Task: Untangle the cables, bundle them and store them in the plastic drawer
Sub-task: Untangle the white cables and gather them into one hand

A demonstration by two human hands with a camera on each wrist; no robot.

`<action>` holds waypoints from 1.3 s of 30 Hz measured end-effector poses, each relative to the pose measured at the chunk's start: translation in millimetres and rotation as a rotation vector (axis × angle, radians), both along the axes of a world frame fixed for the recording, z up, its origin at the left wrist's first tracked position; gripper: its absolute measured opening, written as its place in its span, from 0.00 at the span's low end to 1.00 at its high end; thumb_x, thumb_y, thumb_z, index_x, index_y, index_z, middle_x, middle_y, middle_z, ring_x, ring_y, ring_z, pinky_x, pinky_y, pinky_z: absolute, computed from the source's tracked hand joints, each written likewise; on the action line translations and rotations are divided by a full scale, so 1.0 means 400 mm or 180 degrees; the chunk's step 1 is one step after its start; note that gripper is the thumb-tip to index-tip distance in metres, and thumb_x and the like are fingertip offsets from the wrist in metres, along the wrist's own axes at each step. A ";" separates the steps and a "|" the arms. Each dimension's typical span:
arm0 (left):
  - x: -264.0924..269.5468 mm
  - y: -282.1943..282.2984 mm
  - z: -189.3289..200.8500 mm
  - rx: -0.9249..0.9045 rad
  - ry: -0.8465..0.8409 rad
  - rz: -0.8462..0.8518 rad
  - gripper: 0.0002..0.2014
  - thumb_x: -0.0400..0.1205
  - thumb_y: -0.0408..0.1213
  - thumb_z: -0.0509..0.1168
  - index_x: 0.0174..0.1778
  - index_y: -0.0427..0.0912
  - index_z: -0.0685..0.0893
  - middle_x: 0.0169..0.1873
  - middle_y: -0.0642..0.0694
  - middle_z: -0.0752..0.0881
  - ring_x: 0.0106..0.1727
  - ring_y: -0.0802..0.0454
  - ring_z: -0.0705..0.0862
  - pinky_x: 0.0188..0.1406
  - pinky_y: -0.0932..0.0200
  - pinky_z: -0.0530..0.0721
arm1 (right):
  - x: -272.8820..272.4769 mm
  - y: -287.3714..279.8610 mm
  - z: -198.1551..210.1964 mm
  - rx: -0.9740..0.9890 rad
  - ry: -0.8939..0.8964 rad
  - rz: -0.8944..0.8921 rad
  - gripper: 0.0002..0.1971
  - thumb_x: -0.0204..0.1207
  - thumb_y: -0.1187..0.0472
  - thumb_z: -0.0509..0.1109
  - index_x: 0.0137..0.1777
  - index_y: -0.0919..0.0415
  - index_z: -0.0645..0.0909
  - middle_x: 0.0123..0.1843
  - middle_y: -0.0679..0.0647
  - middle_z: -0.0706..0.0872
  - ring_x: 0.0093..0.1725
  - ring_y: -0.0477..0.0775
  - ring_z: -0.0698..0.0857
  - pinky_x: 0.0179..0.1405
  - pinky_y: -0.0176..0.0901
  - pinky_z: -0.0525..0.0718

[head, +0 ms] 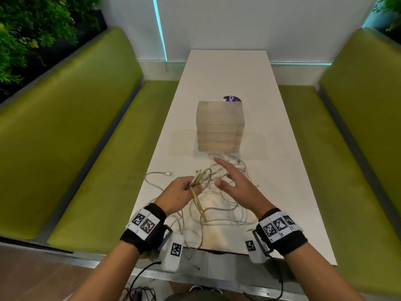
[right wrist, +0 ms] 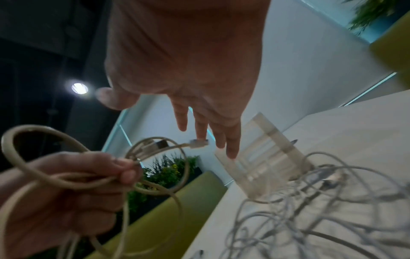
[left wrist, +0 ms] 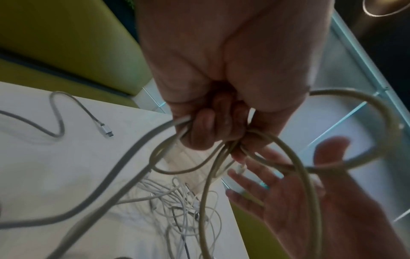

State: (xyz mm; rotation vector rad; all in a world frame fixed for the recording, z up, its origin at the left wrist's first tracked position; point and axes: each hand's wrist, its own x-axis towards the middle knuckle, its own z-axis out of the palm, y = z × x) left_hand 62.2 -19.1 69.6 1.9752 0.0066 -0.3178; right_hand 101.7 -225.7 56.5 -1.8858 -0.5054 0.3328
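Note:
My left hand [head: 183, 190] grips a few loops of a beige cable [head: 206, 174] above the near part of the white table [head: 293, 192]. The same loops [left wrist: 346, 163] and curled fingers [left wrist: 201, 133] show in the left wrist view. My right hand [head: 232, 179] hovers open just right of the loops, fingers straight, holding nothing; the right wrist view shows its straight fingers [right wrist: 230, 145] beside the cable's plug [right wrist: 198, 143]. A tangle of white cables [head: 219, 205] lies on the table under both hands. The translucent plastic drawer unit [head: 220, 127] stands beyond, its drawers closed.
A grey cable with a metal plug [head: 167, 173] lies on the table left of the tangle. A purple label [head: 232, 98] sits behind the drawer unit. Green benches [head: 91, 131] flank the table on both sides. A white wall closes the far end.

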 end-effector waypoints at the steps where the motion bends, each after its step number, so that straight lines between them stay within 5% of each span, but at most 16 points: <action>1: -0.009 -0.005 0.003 0.0098 0.0016 -0.0177 0.12 0.82 0.42 0.65 0.36 0.39 0.80 0.23 0.56 0.69 0.25 0.57 0.66 0.29 0.57 0.65 | -0.012 0.007 0.019 0.0044 0.0169 0.0167 0.39 0.67 0.31 0.65 0.79 0.38 0.61 0.79 0.37 0.64 0.76 0.35 0.64 0.73 0.34 0.66; 3: -0.026 -0.013 0.011 0.0149 0.0022 -0.0486 0.11 0.82 0.43 0.65 0.38 0.41 0.82 0.24 0.56 0.72 0.26 0.57 0.68 0.31 0.58 0.67 | -0.024 0.016 0.043 0.0002 0.0371 0.0371 0.34 0.68 0.39 0.70 0.76 0.38 0.67 0.74 0.37 0.72 0.71 0.34 0.72 0.69 0.35 0.71; 5: -0.041 -0.018 0.022 0.0004 0.0008 -0.0579 0.10 0.81 0.44 0.66 0.36 0.45 0.82 0.27 0.53 0.74 0.30 0.55 0.69 0.34 0.57 0.68 | -0.024 0.020 0.046 -0.0062 0.0338 0.0390 0.20 0.72 0.49 0.75 0.65 0.46 0.81 0.59 0.39 0.85 0.58 0.36 0.82 0.60 0.38 0.78; 9: -0.061 -0.014 0.034 -0.0385 0.0068 -0.0344 0.06 0.78 0.40 0.72 0.44 0.56 0.84 0.34 0.59 0.87 0.38 0.61 0.83 0.41 0.65 0.78 | -0.032 0.017 0.032 0.0293 0.0728 0.0344 0.08 0.75 0.65 0.73 0.53 0.62 0.87 0.46 0.53 0.89 0.46 0.48 0.87 0.46 0.43 0.86; 12: -0.078 0.017 0.024 -0.0967 0.0274 0.0037 0.23 0.72 0.41 0.77 0.62 0.46 0.78 0.43 0.52 0.91 0.45 0.56 0.88 0.47 0.59 0.83 | -0.045 -0.002 0.022 0.0441 0.0956 0.0200 0.08 0.77 0.67 0.70 0.53 0.68 0.88 0.40 0.53 0.90 0.43 0.50 0.88 0.46 0.45 0.87; 14: -0.086 0.044 0.018 -0.1263 0.0257 0.0276 0.28 0.68 0.46 0.76 0.64 0.46 0.78 0.34 0.52 0.84 0.35 0.55 0.81 0.40 0.58 0.79 | -0.053 -0.014 0.012 0.0427 0.1008 0.0212 0.08 0.77 0.66 0.70 0.52 0.67 0.88 0.44 0.50 0.90 0.46 0.49 0.88 0.49 0.46 0.88; 16: -0.092 0.051 0.012 -0.1573 0.0284 0.0290 0.21 0.69 0.45 0.74 0.57 0.46 0.81 0.29 0.50 0.76 0.29 0.54 0.70 0.32 0.60 0.72 | -0.064 -0.009 0.007 0.0407 0.1022 0.0377 0.09 0.77 0.67 0.70 0.54 0.67 0.88 0.58 0.49 0.86 0.52 0.51 0.87 0.52 0.47 0.88; 19: -0.102 0.026 0.014 -0.1664 0.0274 0.0008 0.12 0.76 0.39 0.68 0.53 0.39 0.80 0.31 0.45 0.77 0.27 0.55 0.65 0.27 0.62 0.65 | -0.090 0.026 0.005 0.0649 0.1147 0.0552 0.17 0.76 0.68 0.70 0.65 0.63 0.82 0.68 0.53 0.82 0.57 0.55 0.86 0.53 0.48 0.87; 21: -0.108 0.010 0.016 -0.1670 0.0241 -0.0068 0.09 0.78 0.35 0.65 0.52 0.36 0.79 0.35 0.38 0.76 0.25 0.56 0.65 0.26 0.62 0.65 | -0.103 0.048 0.001 0.0774 0.1263 0.0599 0.21 0.76 0.66 0.70 0.69 0.60 0.78 0.66 0.55 0.84 0.58 0.54 0.86 0.51 0.48 0.87; 26: -0.118 0.010 0.013 -0.1970 0.0448 0.0050 0.07 0.76 0.30 0.63 0.48 0.36 0.81 0.30 0.46 0.74 0.23 0.57 0.60 0.23 0.64 0.61 | -0.120 0.060 -0.012 0.0516 0.1180 0.0588 0.22 0.75 0.64 0.73 0.69 0.57 0.77 0.63 0.53 0.81 0.47 0.49 0.86 0.50 0.50 0.88; 30: -0.128 0.007 0.015 -0.1835 0.0523 0.0059 0.12 0.76 0.30 0.61 0.54 0.34 0.82 0.25 0.48 0.70 0.23 0.56 0.59 0.22 0.62 0.59 | -0.122 0.074 -0.008 0.0207 0.1043 0.0697 0.16 0.74 0.61 0.73 0.61 0.54 0.79 0.61 0.57 0.77 0.47 0.56 0.86 0.46 0.48 0.89; 33: -0.125 0.019 0.027 -0.1918 0.0388 0.0421 0.10 0.76 0.32 0.60 0.51 0.39 0.82 0.23 0.52 0.65 0.23 0.57 0.58 0.22 0.63 0.58 | -0.126 0.066 -0.017 -0.0163 0.0862 0.0639 0.07 0.74 0.61 0.75 0.50 0.60 0.85 0.53 0.51 0.74 0.44 0.47 0.83 0.44 0.48 0.89; 37: -0.112 0.058 0.031 -0.1978 0.0221 0.0853 0.10 0.83 0.25 0.55 0.47 0.39 0.81 0.21 0.55 0.63 0.21 0.58 0.59 0.20 0.66 0.60 | -0.169 0.045 -0.062 -0.0787 0.1058 0.1201 0.10 0.70 0.61 0.78 0.48 0.63 0.85 0.51 0.53 0.77 0.45 0.51 0.84 0.46 0.48 0.89; 39: -0.113 0.067 0.028 -0.1841 0.0199 0.0894 0.12 0.85 0.25 0.53 0.47 0.39 0.81 0.21 0.55 0.63 0.21 0.58 0.58 0.20 0.65 0.60 | -0.197 0.044 -0.096 -0.1299 0.0569 0.1272 0.16 0.66 0.61 0.80 0.52 0.56 0.81 0.53 0.50 0.75 0.50 0.51 0.83 0.50 0.46 0.85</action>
